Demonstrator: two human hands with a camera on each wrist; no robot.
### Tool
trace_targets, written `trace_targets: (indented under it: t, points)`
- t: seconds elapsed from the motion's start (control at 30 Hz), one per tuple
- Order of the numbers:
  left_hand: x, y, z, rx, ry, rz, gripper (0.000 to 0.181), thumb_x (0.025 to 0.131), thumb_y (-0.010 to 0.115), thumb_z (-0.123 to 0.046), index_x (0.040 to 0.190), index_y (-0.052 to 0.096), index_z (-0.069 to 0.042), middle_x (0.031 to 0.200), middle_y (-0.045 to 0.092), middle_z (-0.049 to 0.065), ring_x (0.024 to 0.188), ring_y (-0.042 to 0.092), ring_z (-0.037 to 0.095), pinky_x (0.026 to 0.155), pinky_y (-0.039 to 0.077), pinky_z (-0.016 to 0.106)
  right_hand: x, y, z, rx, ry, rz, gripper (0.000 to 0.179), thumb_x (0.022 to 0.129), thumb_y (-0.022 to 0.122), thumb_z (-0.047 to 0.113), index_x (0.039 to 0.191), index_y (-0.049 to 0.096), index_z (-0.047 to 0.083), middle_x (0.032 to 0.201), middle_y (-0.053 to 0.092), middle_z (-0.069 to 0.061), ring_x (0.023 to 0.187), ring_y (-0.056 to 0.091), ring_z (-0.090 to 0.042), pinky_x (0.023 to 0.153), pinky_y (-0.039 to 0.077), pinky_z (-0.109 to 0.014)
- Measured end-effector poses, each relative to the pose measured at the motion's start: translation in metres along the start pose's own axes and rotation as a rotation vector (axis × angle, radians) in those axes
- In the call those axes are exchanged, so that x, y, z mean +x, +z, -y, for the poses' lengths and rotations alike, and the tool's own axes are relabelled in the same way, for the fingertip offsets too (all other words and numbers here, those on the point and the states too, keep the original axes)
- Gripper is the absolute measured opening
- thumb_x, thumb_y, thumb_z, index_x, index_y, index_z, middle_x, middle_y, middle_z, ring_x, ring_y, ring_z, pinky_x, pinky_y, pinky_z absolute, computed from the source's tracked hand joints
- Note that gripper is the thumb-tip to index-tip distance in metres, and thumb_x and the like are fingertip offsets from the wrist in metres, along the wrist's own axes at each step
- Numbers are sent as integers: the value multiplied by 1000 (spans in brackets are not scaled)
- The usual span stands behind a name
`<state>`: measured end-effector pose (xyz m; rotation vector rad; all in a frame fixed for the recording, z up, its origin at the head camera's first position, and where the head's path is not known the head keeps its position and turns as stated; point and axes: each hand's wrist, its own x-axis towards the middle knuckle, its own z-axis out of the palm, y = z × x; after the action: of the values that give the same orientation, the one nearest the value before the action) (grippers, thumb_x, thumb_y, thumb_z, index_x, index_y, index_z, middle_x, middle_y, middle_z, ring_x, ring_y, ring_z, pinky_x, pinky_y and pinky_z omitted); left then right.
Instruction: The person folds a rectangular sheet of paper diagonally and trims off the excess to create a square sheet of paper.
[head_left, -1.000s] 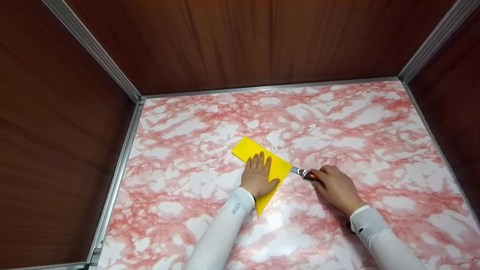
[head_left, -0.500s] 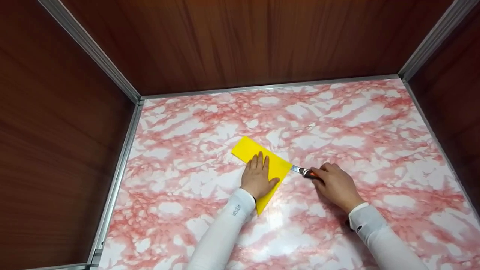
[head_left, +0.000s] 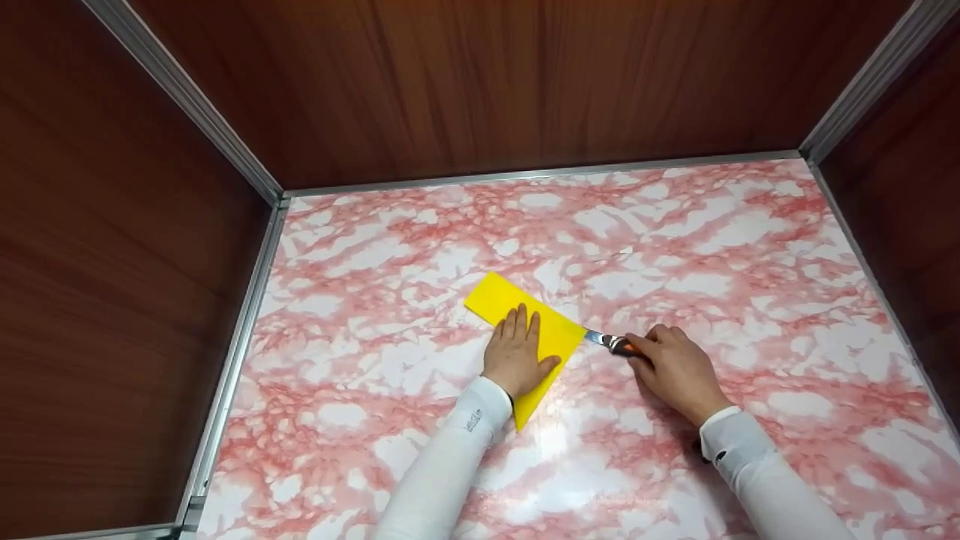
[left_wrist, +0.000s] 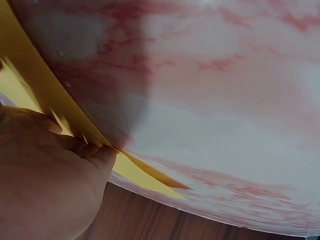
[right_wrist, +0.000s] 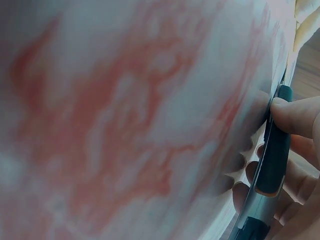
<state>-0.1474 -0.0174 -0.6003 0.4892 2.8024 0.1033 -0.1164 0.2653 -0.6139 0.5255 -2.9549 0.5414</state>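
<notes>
A folded yellow sheet of paper [head_left: 491, 296] lies in an angled shape mid-table. My left hand [head_left: 514, 360] rests on it with fingers straight and thumb spread; in the left wrist view the paper [left_wrist: 50, 85] shows its layers slightly parted beside the hand [left_wrist: 45, 185]. To the right, my right hand [head_left: 679, 375] grips a utility knife [head_left: 598, 338] by its dark and orange handle. Its metal blade meets the paper's right corner, and the tip is hidden there. The right wrist view shows thumb and fingers around the knife handle [right_wrist: 274, 145].
The table [head_left: 375, 360] has a red and white marbled top. Brown wood-look panels [head_left: 480, 82] stand at the back and both sides, with metal framing [head_left: 247, 165] along the edges.
The right hand and utility knife have shifted slightly right and away from the body. The left hand stays in place on the paper, which has barely moved.
</notes>
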Motion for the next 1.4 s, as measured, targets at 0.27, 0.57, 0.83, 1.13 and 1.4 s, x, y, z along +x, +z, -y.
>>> trace_targets:
  t: [0.27,0.57,0.83,1.13,1.4]
  points:
    - [0,0,0,8,8,5,87,103,40,-65,165,15,-10,171,9,15,157,8,28,125,10,42,0,0,-2,9,18,-7,44,91,78,21,132,71,8,97,58,-7,85,52,-28,69,46,-44]
    - [0,0,0,4,9,-3,86,103,41,-64,165,16,-9,170,9,16,157,8,30,125,10,42,-1,0,-2,24,12,-8,44,91,78,20,132,71,8,96,58,-4,84,52,-25,68,45,-43]
    - [-1,-2,0,9,-4,8,87,103,40,-64,165,15,-9,171,8,15,157,8,29,125,10,42,6,4,-1,25,-43,-22,41,91,78,19,130,72,10,95,57,-1,83,50,-23,70,42,-40]
    - [0,-1,-1,11,-5,12,87,103,41,-65,165,16,-9,171,8,15,157,8,29,125,10,42,18,4,1,43,-72,-13,39,91,78,16,129,72,9,98,59,-5,91,54,-28,79,44,-45]
    - [1,0,0,10,-4,9,88,102,40,-65,165,15,-10,171,8,15,157,7,29,125,10,42,22,3,-2,37,-83,-17,38,92,77,17,130,72,9,100,60,-7,92,54,-30,81,46,-47]
